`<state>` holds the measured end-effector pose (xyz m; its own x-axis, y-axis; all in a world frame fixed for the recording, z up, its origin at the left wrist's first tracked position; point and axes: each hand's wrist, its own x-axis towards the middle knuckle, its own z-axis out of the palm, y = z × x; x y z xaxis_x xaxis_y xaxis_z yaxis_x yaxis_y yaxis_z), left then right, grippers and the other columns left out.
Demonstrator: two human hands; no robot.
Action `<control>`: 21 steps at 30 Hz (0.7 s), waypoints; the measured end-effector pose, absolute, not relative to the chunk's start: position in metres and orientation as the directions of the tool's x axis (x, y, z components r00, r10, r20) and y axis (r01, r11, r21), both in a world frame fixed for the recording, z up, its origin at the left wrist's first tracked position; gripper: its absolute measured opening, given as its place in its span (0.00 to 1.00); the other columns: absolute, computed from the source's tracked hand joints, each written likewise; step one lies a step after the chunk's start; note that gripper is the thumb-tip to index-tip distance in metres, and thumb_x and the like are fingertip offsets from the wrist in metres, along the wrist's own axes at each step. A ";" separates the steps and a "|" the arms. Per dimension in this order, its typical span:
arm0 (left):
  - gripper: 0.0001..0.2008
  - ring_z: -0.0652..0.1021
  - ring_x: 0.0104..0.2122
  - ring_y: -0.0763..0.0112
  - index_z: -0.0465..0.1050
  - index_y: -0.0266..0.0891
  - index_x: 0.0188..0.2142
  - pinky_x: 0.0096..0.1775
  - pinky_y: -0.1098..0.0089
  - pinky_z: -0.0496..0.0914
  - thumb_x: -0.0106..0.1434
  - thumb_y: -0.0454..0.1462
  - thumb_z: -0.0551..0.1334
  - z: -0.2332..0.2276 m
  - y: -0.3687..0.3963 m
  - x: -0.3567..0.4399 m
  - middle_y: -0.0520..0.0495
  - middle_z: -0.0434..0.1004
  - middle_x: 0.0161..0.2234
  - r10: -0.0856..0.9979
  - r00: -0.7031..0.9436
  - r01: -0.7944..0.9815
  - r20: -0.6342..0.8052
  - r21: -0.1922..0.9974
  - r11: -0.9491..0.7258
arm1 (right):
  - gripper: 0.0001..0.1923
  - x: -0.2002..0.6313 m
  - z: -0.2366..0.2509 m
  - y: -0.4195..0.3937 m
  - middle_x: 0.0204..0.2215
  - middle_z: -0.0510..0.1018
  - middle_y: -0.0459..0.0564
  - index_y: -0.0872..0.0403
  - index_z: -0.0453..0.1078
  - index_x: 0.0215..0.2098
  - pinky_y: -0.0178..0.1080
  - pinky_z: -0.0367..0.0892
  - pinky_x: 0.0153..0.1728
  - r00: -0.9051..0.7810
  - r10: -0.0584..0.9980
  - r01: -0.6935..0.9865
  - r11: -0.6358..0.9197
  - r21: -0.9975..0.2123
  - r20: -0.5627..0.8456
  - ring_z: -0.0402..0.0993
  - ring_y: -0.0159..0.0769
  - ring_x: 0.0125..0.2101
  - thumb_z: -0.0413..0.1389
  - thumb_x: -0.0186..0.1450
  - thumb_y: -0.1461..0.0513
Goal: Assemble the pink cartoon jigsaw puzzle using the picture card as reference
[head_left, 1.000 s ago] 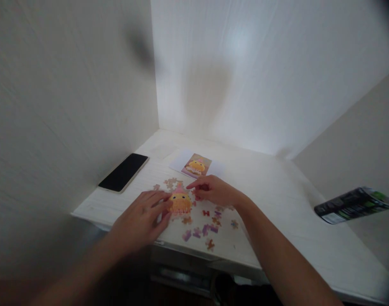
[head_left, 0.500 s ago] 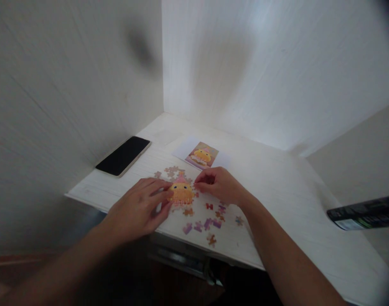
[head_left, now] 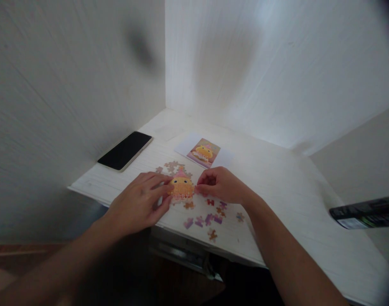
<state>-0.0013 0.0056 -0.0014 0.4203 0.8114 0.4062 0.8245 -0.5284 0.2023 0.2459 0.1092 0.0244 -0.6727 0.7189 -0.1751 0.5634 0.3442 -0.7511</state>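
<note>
A partly joined jigsaw puzzle lies flat near the table's front edge. Its picture is a yellow figure with dark eyes and a pink hat. My left hand rests at the puzzle's left side, fingers spread and tips touching it. At the right side, my right hand is closed in a pinch on a small puzzle piece, mostly hidden by the fingertips. Loose purple pieces, a red piece and brown pieces lie nearer me. Behind the puzzle are several pale pieces.
A picture card of the same figure lies on white paper behind the puzzle. A dark-screened phone is at the left wall. On the right is a black cylindrical container. White walls enclose the table.
The view has shifted slightly. My right hand stays pinched beside the puzzle's right edge, and my left hand keeps its place at the left side.
</note>
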 end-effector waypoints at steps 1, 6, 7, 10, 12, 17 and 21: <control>0.12 0.74 0.48 0.56 0.76 0.39 0.45 0.51 0.53 0.69 0.65 0.37 0.58 -0.001 0.005 -0.001 0.40 0.75 0.49 0.810 0.422 0.824 0.407 0.199 -0.530 | 0.07 0.246 0.025 0.108 0.23 0.77 0.47 0.55 0.73 0.31 0.32 0.63 0.24 -0.674 0.713 0.570 0.338 -0.749 -0.192 0.70 0.29 0.23 0.59 0.61 0.59; 0.12 0.74 0.48 0.55 0.76 0.38 0.45 0.51 0.52 0.68 0.65 0.37 0.58 -0.002 0.005 -0.002 0.40 0.75 0.49 0.800 0.429 0.819 0.420 0.193 -0.540 | 0.06 0.242 0.030 0.101 0.22 0.77 0.47 0.55 0.73 0.29 0.32 0.61 0.23 -0.651 0.729 0.639 0.374 -0.673 -0.213 0.69 0.29 0.21 0.59 0.61 0.59; 0.12 0.74 0.48 0.55 0.76 0.38 0.45 0.51 0.53 0.68 0.65 0.37 0.58 -0.002 0.005 -0.002 0.40 0.75 0.49 0.802 0.424 0.820 0.421 0.196 -0.537 | 0.06 0.241 0.031 0.100 0.22 0.77 0.47 0.55 0.73 0.29 0.32 0.61 0.24 -0.647 0.734 0.647 0.386 -0.658 -0.206 0.69 0.29 0.22 0.59 0.61 0.60; 0.12 0.74 0.49 0.56 0.77 0.39 0.45 0.52 0.53 0.68 0.65 0.38 0.58 -0.003 0.005 -0.001 0.40 0.75 0.49 0.813 0.414 0.826 0.409 0.206 -0.524 | 0.06 0.238 0.031 0.098 0.23 0.78 0.47 0.55 0.74 0.29 0.33 0.61 0.24 -0.647 0.742 0.657 0.425 -0.622 -0.177 0.69 0.29 0.22 0.59 0.61 0.60; 0.12 0.74 0.49 0.55 0.77 0.39 0.45 0.53 0.52 0.68 0.65 0.38 0.58 -0.003 0.005 -0.001 0.40 0.75 0.49 0.822 0.411 0.830 0.394 0.211 -0.516 | 0.07 0.238 0.032 0.096 0.24 0.78 0.47 0.55 0.74 0.29 0.33 0.60 0.25 -0.648 0.745 0.663 0.452 -0.596 -0.157 0.69 0.29 0.22 0.58 0.62 0.60; 0.12 0.74 0.49 0.55 0.77 0.39 0.45 0.52 0.52 0.68 0.65 0.38 0.58 -0.002 0.004 -0.001 0.40 0.75 0.49 0.821 0.409 0.827 0.399 0.218 -0.518 | 0.05 0.242 0.035 0.094 0.26 0.80 0.47 0.53 0.77 0.33 0.34 0.63 0.27 -0.716 0.685 0.613 0.525 -0.591 -0.133 0.72 0.30 0.25 0.60 0.61 0.60; 0.13 0.75 0.48 0.56 0.77 0.40 0.46 0.51 0.53 0.69 0.64 0.38 0.59 -0.001 0.005 -0.001 0.40 0.76 0.49 0.816 0.405 0.823 0.412 0.224 -0.522 | 0.05 0.240 0.032 0.093 0.31 0.82 0.48 0.51 0.79 0.35 0.35 0.65 0.33 -0.766 0.635 0.568 0.593 -0.571 -0.103 0.74 0.32 0.29 0.60 0.61 0.63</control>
